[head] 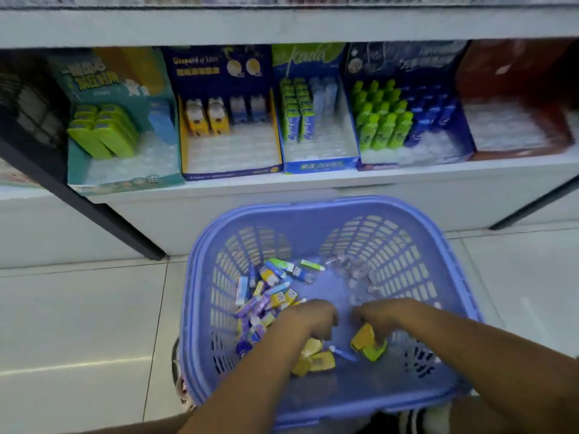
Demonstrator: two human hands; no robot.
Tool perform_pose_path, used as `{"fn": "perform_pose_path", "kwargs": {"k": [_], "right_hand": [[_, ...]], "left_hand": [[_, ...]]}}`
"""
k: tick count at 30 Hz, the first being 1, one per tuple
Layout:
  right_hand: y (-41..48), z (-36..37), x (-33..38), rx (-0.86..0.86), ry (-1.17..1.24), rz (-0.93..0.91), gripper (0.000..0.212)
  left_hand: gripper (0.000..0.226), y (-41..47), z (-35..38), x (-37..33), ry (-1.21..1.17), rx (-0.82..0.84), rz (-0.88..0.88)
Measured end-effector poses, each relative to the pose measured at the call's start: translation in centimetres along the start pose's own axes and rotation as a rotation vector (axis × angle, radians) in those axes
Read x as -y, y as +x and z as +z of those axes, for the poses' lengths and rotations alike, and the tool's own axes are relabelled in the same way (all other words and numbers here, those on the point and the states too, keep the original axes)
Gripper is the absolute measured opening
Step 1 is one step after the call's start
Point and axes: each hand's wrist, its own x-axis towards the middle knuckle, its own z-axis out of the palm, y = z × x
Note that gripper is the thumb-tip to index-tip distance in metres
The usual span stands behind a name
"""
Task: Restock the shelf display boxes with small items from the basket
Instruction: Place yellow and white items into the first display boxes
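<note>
A blue plastic basket stands on the floor below the shelf. A heap of small purple, yellow and green items lies in its left half, and clear ones at the back right. Both my hands are down inside it. My left hand is closed over small yellow items. My right hand grips a yellow and a green item. On the shelf stand partly filled display boxes: a teal one, a dark blue one, a blue one and another dark blue one.
A red display box with clear inserts stands at the shelf's right end. A dark slanted shelf post runs down to the floor left of the basket, another post at the right. Pale floor tiles surround the basket.
</note>
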Motion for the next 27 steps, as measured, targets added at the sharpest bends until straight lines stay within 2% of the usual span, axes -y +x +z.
{"fn": "perform_pose_path", "kwargs": {"k": [2, 4, 8, 10, 11, 14, 17, 22, 25, 27], "right_hand": [[0.8, 0.5, -0.3, 0.005, -0.031, -0.026, 0.057], [1.7, 0.6, -0.5, -0.031, -0.063, -0.065, 0.045], [3.4, 1.2, -0.2, -0.035, -0.136, -0.095, 0.040], [3.9, 1.5, -0.2, -0.077, -0.113, -0.048, 0.013], [3.9, 1.6, -0.2, -0.101, -0.106, -0.033, 0.007], [3.8, 1.5, -0.5, -0.116, -0.077, -0.029, 0.038], [2.7, -0.1, -0.7, -0.080, 0.029, 0.014, 0.040], [-0.5, -4.6, -0.3, -0.056, 0.339, -0.027, 0.010], [-3.1, -7.4, 0.0, -0.179, 0.565, -0.059, 0.025], [-5.2, -9.5, 0.3, -0.303, 0.628, -0.112, 0.026]], "left_hand": [[0.044, 1.3, 2.2, 1.0, 0.033, 0.042, -0.062], [0.034, 2.0, 3.5, 2.0, 0.064, 0.043, -0.119], [0.027, 2.8, 4.4, 2.7, 0.160, 0.001, -0.134], [0.033, 3.3, 4.8, 2.6, 0.196, -0.002, -0.133], [0.034, 3.5, 5.0, 2.5, 0.220, -0.003, -0.134], [0.032, 4.0, 5.2, 2.8, 0.308, -0.002, -0.133], [0.030, 4.1, 5.0, 3.1, 0.345, -0.001, -0.137], [0.026, 3.6, 3.2, 3.2, 0.083, 0.012, -0.173], [0.020, 2.3, -0.4, 3.3, -0.291, -0.052, -0.176], [0.016, 0.8, -3.3, 3.2, -0.655, -0.120, -0.165]]}}
